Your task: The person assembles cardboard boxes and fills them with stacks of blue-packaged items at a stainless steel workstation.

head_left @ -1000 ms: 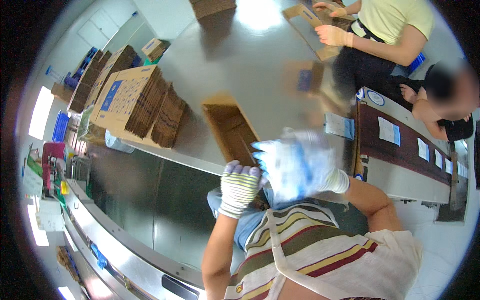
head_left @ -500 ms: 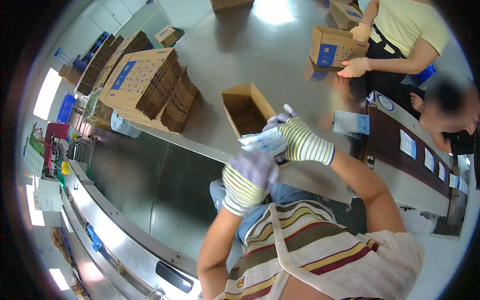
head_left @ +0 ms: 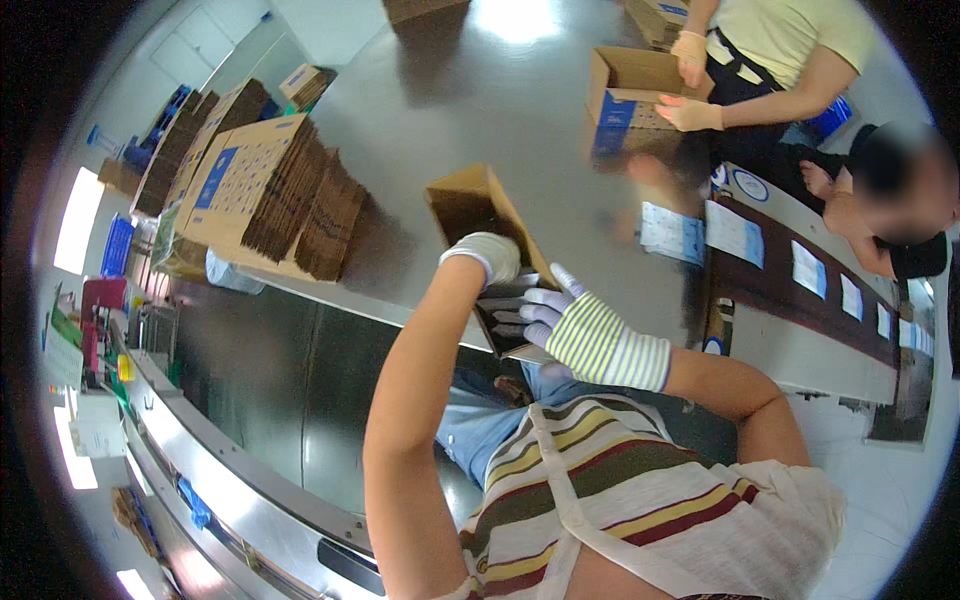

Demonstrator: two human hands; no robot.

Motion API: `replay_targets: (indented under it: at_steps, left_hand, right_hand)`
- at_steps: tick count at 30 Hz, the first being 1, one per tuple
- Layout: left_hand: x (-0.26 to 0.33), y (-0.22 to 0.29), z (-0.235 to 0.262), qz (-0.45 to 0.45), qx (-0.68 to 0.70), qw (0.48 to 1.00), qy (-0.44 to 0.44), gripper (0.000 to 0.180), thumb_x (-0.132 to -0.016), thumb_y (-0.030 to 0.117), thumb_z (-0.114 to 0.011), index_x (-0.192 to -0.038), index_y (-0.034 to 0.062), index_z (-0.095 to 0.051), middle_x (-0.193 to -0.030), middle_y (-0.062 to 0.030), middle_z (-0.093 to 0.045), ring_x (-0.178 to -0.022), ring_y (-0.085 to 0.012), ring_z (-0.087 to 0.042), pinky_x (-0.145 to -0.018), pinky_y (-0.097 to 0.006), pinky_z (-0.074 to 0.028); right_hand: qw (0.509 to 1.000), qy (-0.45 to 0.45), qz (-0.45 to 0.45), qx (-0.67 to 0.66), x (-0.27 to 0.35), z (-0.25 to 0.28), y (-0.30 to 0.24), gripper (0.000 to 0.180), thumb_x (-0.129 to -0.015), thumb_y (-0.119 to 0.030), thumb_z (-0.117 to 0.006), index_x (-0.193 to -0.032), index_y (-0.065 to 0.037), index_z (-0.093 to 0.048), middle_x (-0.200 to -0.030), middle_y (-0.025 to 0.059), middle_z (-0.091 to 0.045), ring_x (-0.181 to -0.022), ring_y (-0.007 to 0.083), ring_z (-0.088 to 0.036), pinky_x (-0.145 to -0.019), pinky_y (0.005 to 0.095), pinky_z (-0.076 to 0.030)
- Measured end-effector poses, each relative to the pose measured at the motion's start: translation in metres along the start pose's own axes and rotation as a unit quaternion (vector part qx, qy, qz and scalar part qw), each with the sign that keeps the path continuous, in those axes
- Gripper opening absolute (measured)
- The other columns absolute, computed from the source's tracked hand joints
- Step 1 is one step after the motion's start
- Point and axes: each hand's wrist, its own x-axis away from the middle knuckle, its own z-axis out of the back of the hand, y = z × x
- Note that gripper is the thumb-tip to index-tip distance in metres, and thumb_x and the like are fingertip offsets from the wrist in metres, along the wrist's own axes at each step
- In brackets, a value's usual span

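Note:
An open brown cardboard box (head_left: pixel 462 187) lies at the near edge of the metal table, its opening toward me. My left hand (head_left: pixel 493 258), in a striped knit glove, reaches into it, and the box walls hide the fingers. At the box's near right edge is my right hand (head_left: pixel 592 336), also gloved. Its fingers are stretched across the opening and its thumb stands apart from them. No blue-and-white packet shows in either hand. To the right, a blue-and-white packet (head_left: pixel 672 232) is at the table edge, beside a blurred hand.
Flattened cartons (head_left: pixel 268 190) are stacked at the table's left. A dark conveyor belt (head_left: pixel 776 290) on the right carries several blue-and-white packets. Across the table, a gloved person handles another box (head_left: pixel 640 72). A second person sits beside the belt.
My left hand has gone from in front of the box, by the packets, into the box. The packets are now out of sight. My right hand has shifted down slightly onto the box edge.

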Motion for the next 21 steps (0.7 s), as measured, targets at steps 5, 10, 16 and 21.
replay_targets:
  at_steps: [5, 10, 16, 21]
  left_hand:
    - [0.040, 0.028, 0.015, -0.066, 0.007, 0.997, -0.032, 0.031, -0.084, 0.029, -0.050, -0.094, 0.0053, -0.068, -0.099, -0.0210, -0.065, -0.095, -0.0371, -0.062, -0.078, -0.042, -0.049]
    - [0.083, 0.041, -0.035, -0.019, 0.034, 0.990, 0.138, 0.027, -0.086, 0.027, -0.050, -0.092, 0.0058, -0.066, -0.092, -0.0175, -0.067, -0.088, -0.0329, -0.065, -0.074, -0.043, -0.052]
    - [0.067, 0.048, -0.044, 0.012, 0.057, 0.982, 0.182, 0.037, -0.088, 0.036, -0.050, -0.099, 0.0020, -0.061, -0.103, -0.0207, -0.063, -0.093, -0.0358, -0.062, -0.082, -0.044, -0.048]
    - [0.073, 0.054, -0.041, 0.006, 0.029, 0.978, 0.205, 0.039, -0.090, 0.037, -0.048, -0.100, 0.0016, -0.061, -0.097, -0.0220, -0.063, -0.089, -0.0361, -0.062, -0.080, -0.044, -0.049]
  right_hand:
    - [0.984, 0.167, -0.060, -0.005, -0.002, -0.023, 0.000, 0.021, -0.078, -0.024, -0.058, -0.093, -0.010, -0.064, -0.109, 0.0126, -0.060, -0.114, 0.0307, -0.050, -0.105, 0.0524, -0.032]
    - [0.942, 0.303, -0.035, -0.136, 0.003, 0.008, 0.001, 0.050, -0.068, -0.043, -0.071, -0.100, -0.007, -0.057, -0.109, 0.0134, -0.055, -0.110, 0.0325, -0.050, -0.102, 0.0514, -0.036]
    - [0.954, 0.092, -0.253, -0.131, 0.057, 0.015, 0.098, 0.055, -0.076, -0.045, -0.067, -0.109, -0.002, -0.057, -0.108, 0.0206, -0.059, -0.102, 0.0360, -0.056, -0.095, 0.0451, -0.043]
    - [0.931, 0.042, -0.338, -0.131, 0.122, 0.003, 0.203, 0.040, -0.082, -0.033, -0.067, -0.105, -0.002, -0.059, -0.101, 0.0176, -0.064, -0.095, 0.0303, -0.061, -0.087, 0.0387, -0.047]
